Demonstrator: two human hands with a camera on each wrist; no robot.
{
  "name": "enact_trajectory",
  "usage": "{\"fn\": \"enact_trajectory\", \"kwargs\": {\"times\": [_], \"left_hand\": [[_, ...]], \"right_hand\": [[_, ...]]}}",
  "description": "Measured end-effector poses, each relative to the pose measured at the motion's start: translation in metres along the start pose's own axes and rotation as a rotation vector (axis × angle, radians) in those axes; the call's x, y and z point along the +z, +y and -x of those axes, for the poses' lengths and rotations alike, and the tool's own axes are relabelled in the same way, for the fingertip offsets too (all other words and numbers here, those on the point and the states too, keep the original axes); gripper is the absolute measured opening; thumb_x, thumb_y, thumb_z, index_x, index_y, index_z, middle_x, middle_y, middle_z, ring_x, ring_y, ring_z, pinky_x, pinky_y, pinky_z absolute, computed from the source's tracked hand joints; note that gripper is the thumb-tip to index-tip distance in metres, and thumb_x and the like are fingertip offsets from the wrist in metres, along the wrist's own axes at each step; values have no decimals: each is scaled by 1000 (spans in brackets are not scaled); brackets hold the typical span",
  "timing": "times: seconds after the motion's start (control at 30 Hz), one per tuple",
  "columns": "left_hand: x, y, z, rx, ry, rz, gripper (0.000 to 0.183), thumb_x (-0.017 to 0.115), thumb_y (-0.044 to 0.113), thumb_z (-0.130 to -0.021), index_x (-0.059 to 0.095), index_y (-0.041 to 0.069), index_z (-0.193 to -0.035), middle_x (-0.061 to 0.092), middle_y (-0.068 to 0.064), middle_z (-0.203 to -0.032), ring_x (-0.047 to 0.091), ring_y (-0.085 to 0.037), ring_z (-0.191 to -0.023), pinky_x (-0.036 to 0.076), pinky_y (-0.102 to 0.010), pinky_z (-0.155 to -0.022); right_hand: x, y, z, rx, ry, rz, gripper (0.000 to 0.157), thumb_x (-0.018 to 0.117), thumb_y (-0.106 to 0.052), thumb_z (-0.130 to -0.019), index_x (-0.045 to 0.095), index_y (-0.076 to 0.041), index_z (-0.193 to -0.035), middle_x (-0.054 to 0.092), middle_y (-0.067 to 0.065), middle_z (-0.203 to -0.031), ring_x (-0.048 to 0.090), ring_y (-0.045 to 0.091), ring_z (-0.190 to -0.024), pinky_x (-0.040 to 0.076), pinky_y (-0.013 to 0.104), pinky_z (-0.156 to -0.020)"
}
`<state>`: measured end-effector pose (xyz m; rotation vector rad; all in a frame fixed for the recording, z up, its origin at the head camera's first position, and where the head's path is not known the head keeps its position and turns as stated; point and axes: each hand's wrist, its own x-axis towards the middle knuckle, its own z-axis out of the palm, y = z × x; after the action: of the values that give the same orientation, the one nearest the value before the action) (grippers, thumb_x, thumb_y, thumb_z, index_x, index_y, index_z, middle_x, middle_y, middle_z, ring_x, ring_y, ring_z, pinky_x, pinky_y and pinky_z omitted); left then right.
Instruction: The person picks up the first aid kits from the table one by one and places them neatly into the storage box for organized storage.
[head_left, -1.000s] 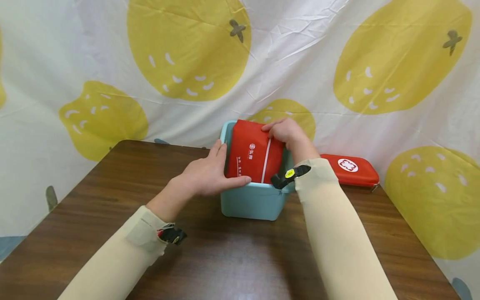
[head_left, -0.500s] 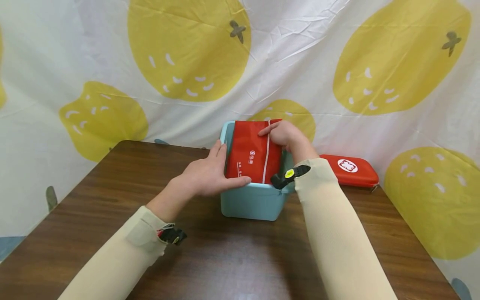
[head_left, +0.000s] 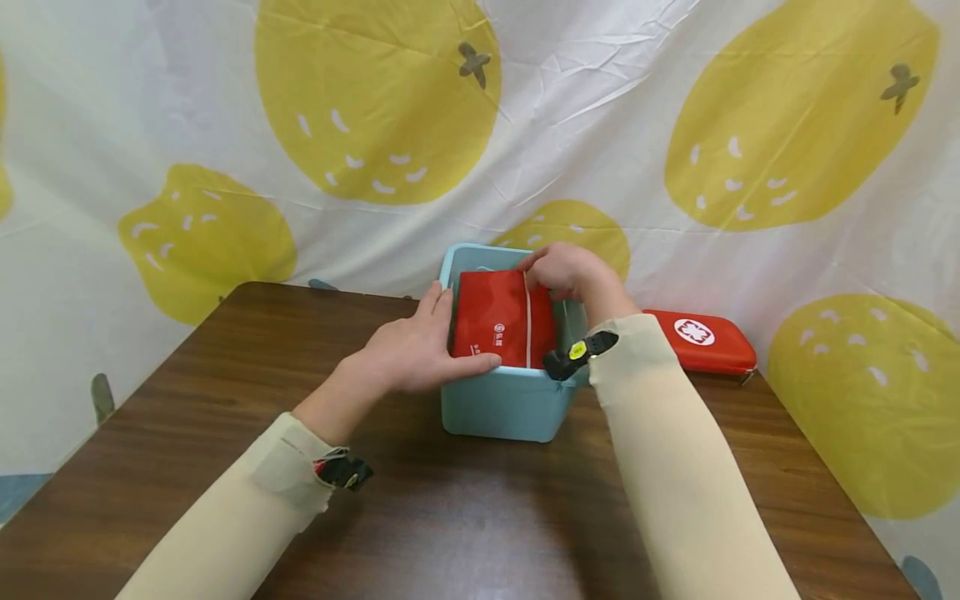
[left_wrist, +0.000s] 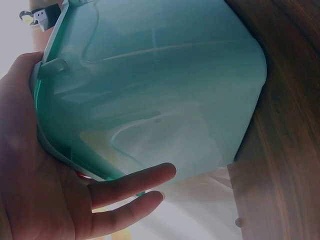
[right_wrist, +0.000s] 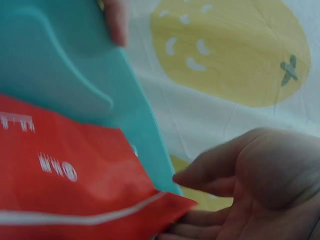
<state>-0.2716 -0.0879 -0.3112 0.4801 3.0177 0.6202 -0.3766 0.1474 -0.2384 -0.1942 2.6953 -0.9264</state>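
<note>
A red pouch [head_left: 491, 312] with white lettering and a white stripe sits inside a light-blue plastic bin [head_left: 506, 408], its top slightly below the back rim. My left hand [head_left: 405, 350] rests against the bin's left side, thumb along the near rim. In the left wrist view, two straight fingers [left_wrist: 135, 182] lie along the outer wall. At the pouch's upper right corner is my right hand [head_left: 570, 271]. The right wrist view shows its thumb apart from the pouch and its other fingers partly hidden behind the pouch's edge.
A flat red zip case [head_left: 701, 340] with a white round emblem lies on the brown wooden table [head_left: 465, 517], right of the bin. Behind the table hangs a white cloth [head_left: 577, 125] printed with yellow lemons.
The pouch's upper part has gone down into the bin, showing more of the back rim. My right hand has shifted slightly with it, while my left hand has stayed in place.
</note>
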Motion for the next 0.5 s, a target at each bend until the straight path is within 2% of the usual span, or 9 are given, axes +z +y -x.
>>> {"fn": "enact_trajectory", "kwargs": {"times": [0.1,0.23,0.37,0.5], "left_hand": [[0,-2,0,0,2,0,128,57,89,-87,12,9,-176,14,-11,-184,66,-37,-131,60,-53,-101],[0,-4,0,7,13,9,126,58,89,-87,14,10,-175,18,-10,-182,67,-36,-129,60,-52,-100],[0,-5,1,14,20,19,124,60,88,-87,15,11,-175,22,-9,-179,67,-35,-127,61,-52,-98],[-2,-5,2,21,16,20,124,60,87,-88,15,11,-175,22,-9,-179,66,-34,-127,61,-53,-99]], "right_hand": [[-6,-6,7,-24,29,34,51,56,-14,-103,63,-5,-153,62,19,-149,59,37,-130,53,50,-115],[-16,-9,21,-51,78,57,51,57,-19,-105,62,-11,-155,62,18,-148,61,39,-123,53,52,-109],[-27,-1,33,-141,134,-35,49,57,-18,-107,62,-9,-155,61,18,-155,61,39,-131,51,54,-116],[-38,17,47,-237,226,-109,46,56,-18,-110,61,-5,-153,60,20,-157,61,37,-136,51,51,-117]]}}
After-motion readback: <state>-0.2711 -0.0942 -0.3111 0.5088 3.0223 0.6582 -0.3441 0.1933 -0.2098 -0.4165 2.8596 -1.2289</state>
